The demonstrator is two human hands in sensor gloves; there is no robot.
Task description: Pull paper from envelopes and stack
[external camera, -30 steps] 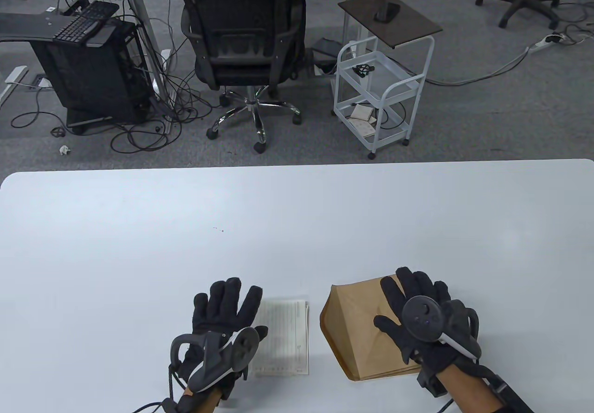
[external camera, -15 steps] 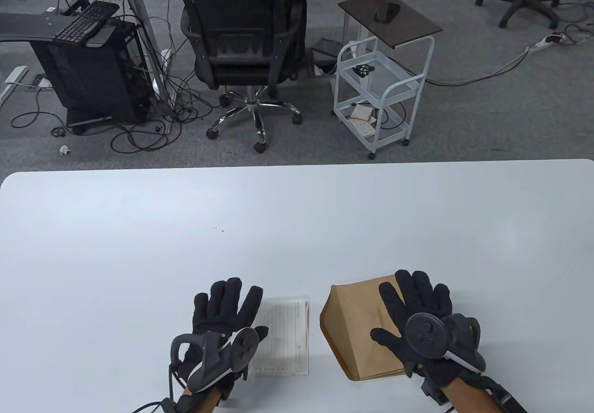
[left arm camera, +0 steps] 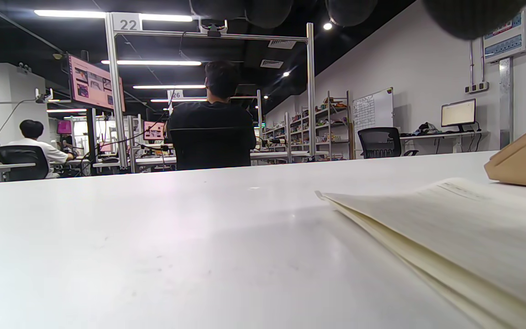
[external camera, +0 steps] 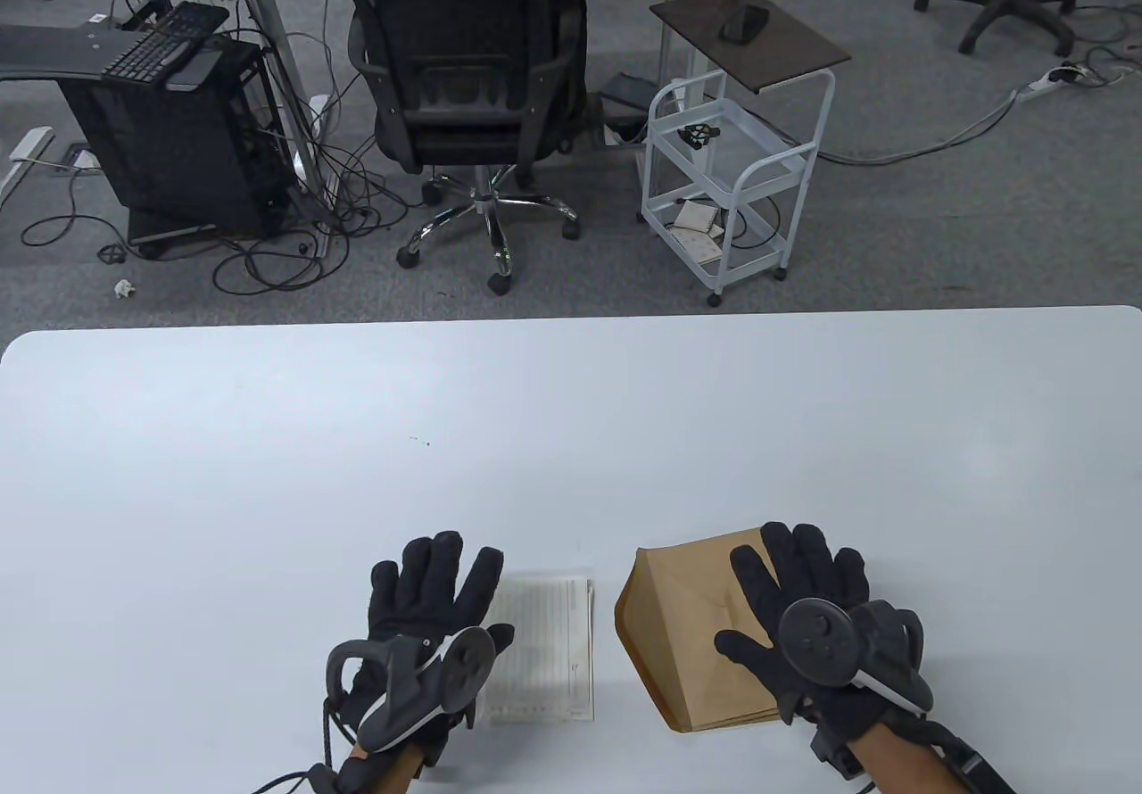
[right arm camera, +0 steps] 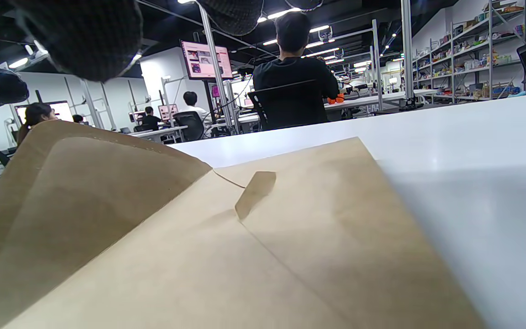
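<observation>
- Hardly anything has shifted since a second ago: the right hand (external camera: 803, 624) has slid slightly toward the near edge of the table (external camera: 571, 437) over the envelopes (external camera: 687, 642), while the left hand (external camera: 428, 624) and the papers (external camera: 544, 651) lie as they did.
- Left hand: it lies palm down with its fingers (external camera: 433, 562) straight and a little apart, thumb out to the right. The thumb side covers the left edge of the papers; the other fingers lie over bare table beside them. It grips nothing.
- Right hand: it lies flat on the right part of the envelopes, fingers (external camera: 803, 553) stretched forward and slightly fanned, thumb (external camera: 736, 647) out to the left on the brown paper. Nothing is pinched. From the table view I cannot tell how hard it bears down.
- Papers: a thin white stack of printed sheets, flat on the table near the front edge, just left of the envelopes with a narrow strip of table between them. In the left wrist view the sheets (left arm camera: 464, 233) show several layered edges.
- Envelopes: a brown pile, the top one with its flap (right arm camera: 80, 192) raised on the left side, seen close in the right wrist view. At the near edge in the table view a few layers fan out.
- Beyond the table, a man (left arm camera: 212, 114) sits in a black chair (external camera: 464, 71) with his back to us.
</observation>
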